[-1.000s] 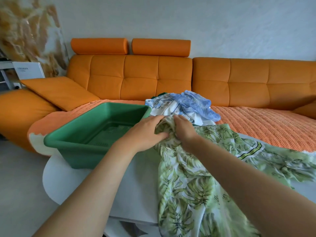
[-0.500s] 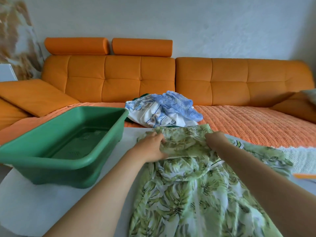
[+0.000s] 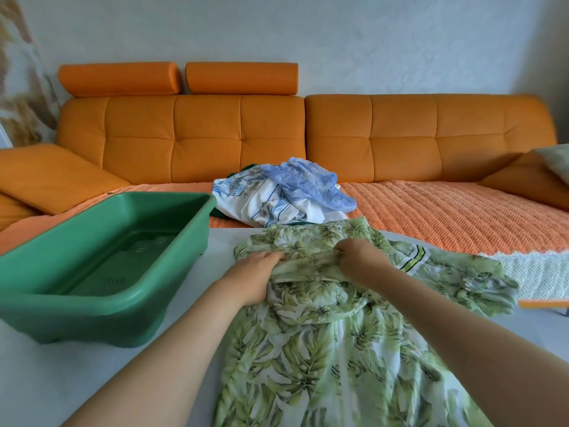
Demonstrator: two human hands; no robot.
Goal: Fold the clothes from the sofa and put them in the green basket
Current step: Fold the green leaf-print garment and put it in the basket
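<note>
Green leaf-print garment [image 3: 308, 365], rumpled on white table [image 3: 92, 380], left hand [image 3: 257, 274] and right hand [image 3: 360, 257] pinching its band

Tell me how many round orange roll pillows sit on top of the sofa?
2. One orange roll pillow sits atop the orange sofa back at far left; the second sits just right of it. None looks hidden.

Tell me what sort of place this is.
Most likely a home living room: an orange sofa against the wall, a pile of clothes on its seat, and a green basket beside a dress on a white table.
</note>
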